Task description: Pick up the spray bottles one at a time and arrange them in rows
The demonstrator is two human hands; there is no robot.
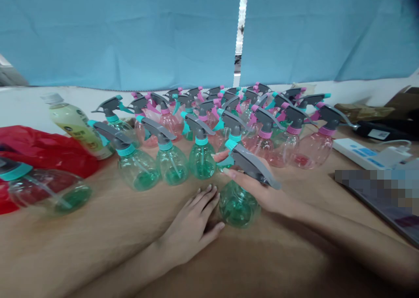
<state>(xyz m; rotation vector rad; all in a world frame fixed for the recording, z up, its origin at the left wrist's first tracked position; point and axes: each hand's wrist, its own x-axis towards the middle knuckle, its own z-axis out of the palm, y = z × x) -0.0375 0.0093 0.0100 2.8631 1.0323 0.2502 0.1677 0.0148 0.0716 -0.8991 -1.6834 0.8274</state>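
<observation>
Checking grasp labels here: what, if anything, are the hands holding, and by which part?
The right hand holds a green spray bottle around its neck; the left hand holds nothing.

Indoors; we read it as a makeshift workshop (a corner of a home or office, we cannot rule out). Many near-identical spray bottles crowd the far part of a wood-grain table, in workshop numbers. Blue cloth hangs behind. We note a white power strip at right, a labelled bottle and crumpled red plastic at left: everyday clutter.
</observation>
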